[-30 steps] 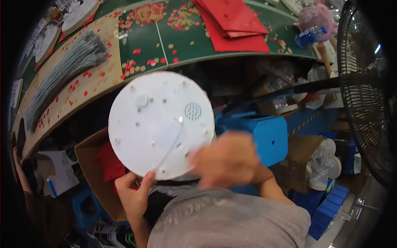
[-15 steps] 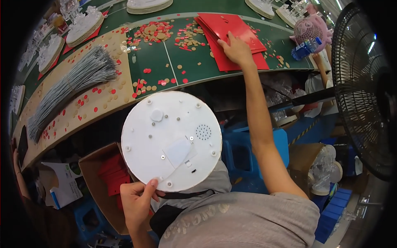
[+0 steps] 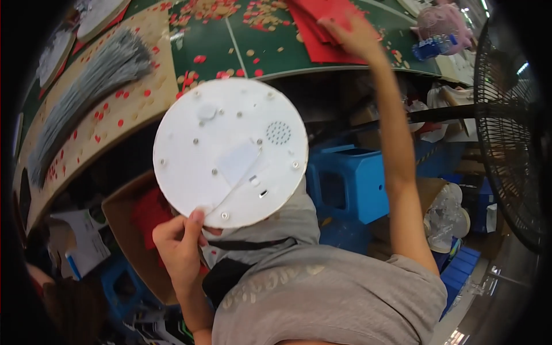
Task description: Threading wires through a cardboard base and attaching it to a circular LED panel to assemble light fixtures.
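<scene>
In the head view, the left hand (image 3: pixel 179 244) pinches a white disc (image 3: pixel 230 150) by its lower rim, near the worktop (image 3: pixel 284 62); the right hand (image 3: pixel 359 39) (blurred, its grip impossible to tell) is at red sheets (image 3: pixel 323 50).

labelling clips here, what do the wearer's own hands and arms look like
The left hand and right hand are bare, without gloves. The forearms are uncovered too. The grey-brown top has a short right sleeve and pale lettering.
</scene>
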